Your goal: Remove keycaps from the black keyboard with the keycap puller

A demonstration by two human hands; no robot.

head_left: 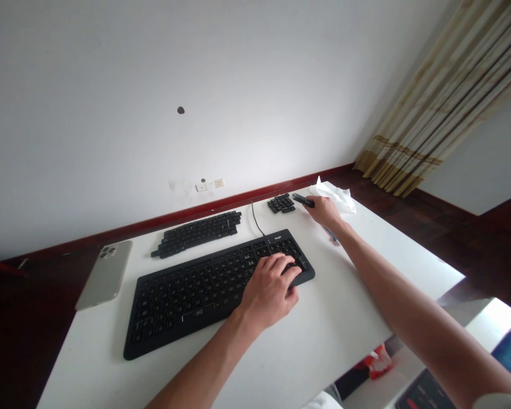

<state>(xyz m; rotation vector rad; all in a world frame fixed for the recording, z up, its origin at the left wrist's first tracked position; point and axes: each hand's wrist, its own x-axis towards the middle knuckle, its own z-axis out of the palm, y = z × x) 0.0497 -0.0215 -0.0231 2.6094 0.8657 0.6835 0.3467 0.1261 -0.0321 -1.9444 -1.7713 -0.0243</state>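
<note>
A black keyboard [187, 292] lies across the white table [357, 295]. My left hand [270, 287] rests on its right end, fingers curled over the number-pad keys. My right hand [323, 211] reaches to the far right of the table and is closed around a slim black tool [303, 200]. The tool's tip sits beside a small block of removed black keycaps [281, 203]. A longer group of loose black keycaps [198, 232] lies behind the keyboard. Something thin and blue [332, 235] shows under my right wrist.
A phone [105, 274] lies face down at the table's left edge. White tissue [338, 196] sits at the far right corner. The keyboard's cable [255, 218] runs toward the wall. Striped curtains [447, 108] hang at the right; wall sockets [210, 184] sit low on the wall.
</note>
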